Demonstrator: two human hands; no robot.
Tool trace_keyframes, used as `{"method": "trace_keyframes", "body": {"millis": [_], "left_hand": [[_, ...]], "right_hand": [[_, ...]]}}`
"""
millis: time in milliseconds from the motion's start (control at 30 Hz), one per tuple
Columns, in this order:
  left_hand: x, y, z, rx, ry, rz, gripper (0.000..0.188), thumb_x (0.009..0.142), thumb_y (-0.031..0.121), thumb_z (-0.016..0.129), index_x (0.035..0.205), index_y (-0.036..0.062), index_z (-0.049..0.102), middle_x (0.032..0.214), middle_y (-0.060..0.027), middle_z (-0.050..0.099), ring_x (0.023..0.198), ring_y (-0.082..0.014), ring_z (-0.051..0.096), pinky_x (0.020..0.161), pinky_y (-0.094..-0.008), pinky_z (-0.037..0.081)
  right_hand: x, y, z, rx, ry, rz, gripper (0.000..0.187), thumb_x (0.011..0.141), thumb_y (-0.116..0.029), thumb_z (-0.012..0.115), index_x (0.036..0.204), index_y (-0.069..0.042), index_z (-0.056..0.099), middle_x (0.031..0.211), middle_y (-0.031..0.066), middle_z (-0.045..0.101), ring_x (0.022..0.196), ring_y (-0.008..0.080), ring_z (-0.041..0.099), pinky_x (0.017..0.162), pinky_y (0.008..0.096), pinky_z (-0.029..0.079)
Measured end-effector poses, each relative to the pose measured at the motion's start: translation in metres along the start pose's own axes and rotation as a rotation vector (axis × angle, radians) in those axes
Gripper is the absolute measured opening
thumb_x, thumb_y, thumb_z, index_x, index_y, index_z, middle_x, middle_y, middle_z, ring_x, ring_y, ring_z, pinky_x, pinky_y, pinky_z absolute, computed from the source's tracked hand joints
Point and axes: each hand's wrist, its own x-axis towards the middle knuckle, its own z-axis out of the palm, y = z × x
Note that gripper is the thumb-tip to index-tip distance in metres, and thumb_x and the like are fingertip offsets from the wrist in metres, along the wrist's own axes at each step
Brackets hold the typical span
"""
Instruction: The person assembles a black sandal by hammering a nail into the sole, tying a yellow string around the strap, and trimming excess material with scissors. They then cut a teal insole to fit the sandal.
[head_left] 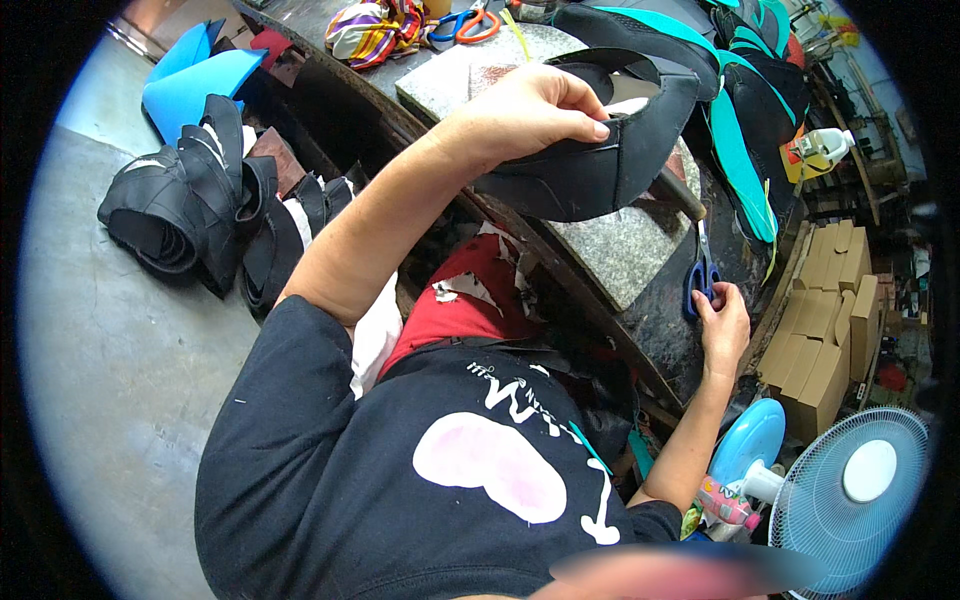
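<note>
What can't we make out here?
Head view, all:
- Left hand: some fingers, hidden behind the hand itself and the black upper.
- Rod: far end, hidden by the upper.
- Stone slab: middle, covered by the upper.
- Teal-edged pieces: some cut off by the top edge.

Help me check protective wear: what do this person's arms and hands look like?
The left hand and right hand wear no gloves, and no watch or bracelet shows on the forearms. The sleeves are short and black; the left has a small white fleck.

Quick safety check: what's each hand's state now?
Left hand: closed, pinching the curved black shoe upper.
Right hand: at the blue-handled metal scissors; firm grip can't be told.
</note>
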Motion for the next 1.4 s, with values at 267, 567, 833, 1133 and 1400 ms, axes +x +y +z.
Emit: {"method": "trace_keyframes", "body": {"millis": [267, 567, 833, 1133, 1400], "left_hand": [[0.007, 0.003, 0.003, 0.074, 0.053, -0.078, 0.024, 0.083, 0.017, 0.072, 0.102, 0.0026, 0.074, 0.087, -0.0047, 0.072, 0.078, -0.0094, 0.064, 0.078, -0.0233, 0.049], [0.009, 0.009, 0.002, 0.101, 0.031, -0.063, 0.025, 0.081, 0.018, 0.073, 0.101, 0.002, 0.074, 0.089, -0.0058, 0.072, 0.081, -0.0108, 0.065, 0.081, -0.0236, 0.049], [0.006, 0.002, 0.004, 0.049, 0.061, -0.047, 0.022, 0.082, 0.014, 0.072, 0.099, 0.0002, 0.073, 0.086, -0.0062, 0.072, 0.078, -0.0117, 0.065, 0.076, -0.0244, 0.051], [-0.025, 0.002, 0.037, 0.96, 0.299, 0.63, 0.018, 0.084, 0.019, 0.072, 0.093, 0.0049, 0.064, 0.084, -0.0125, 0.068, 0.078, -0.0295, 0.068, 0.07, -0.0355, 0.053], [-0.031, -0.004, 0.052, 1.204, 0.223, 0.883, 0.009, 0.074, 0.014, 0.064, 0.079, 0.0109, 0.057, 0.073, -0.0034, 0.055, 0.071, -0.0214, 0.061, 0.063, -0.032, 0.05]], "right_hand": [[0.01, 0.013, -0.02, 0.868, -0.068, 0.205, 0.023, 0.087, -0.002, 0.064, 0.11, 0.0, 0.063, 0.09, 0.0042, 0.068, 0.079, 0.0109, 0.065, 0.074, 0.0221, 0.049], [-0.02, -0.103, -0.022, 0.22, 0.223, -0.562, 0.06, 0.064, -0.034, 0.09, 0.109, -0.005, 0.063, 0.087, 0.0077, 0.067, 0.072, 0.0177, 0.068, 0.07, 0.0324, 0.055], [-0.022, -0.112, -0.013, 0.041, 0.43, -0.669, 0.041, 0.069, -0.032, 0.085, 0.097, -0.01, 0.066, 0.066, 0.006, 0.061, 0.057, 0.0238, 0.062, 0.056, 0.0372, 0.049], [-0.024, -0.09, -0.063, 0.421, 0.057, -0.406, 0.048, 0.065, -0.024, 0.089, 0.102, -0.004, 0.065, 0.08, 0.0074, 0.067, 0.068, 0.015, 0.065, 0.067, 0.0289, 0.053], [-0.042, -0.099, -0.12, -0.205, 0.134, -0.594, 0.04, 0.065, -0.032, 0.084, 0.093, -0.01, 0.065, 0.075, 0.0084, 0.065, 0.068, 0.0272, 0.064, 0.063, 0.039, 0.049]]}}
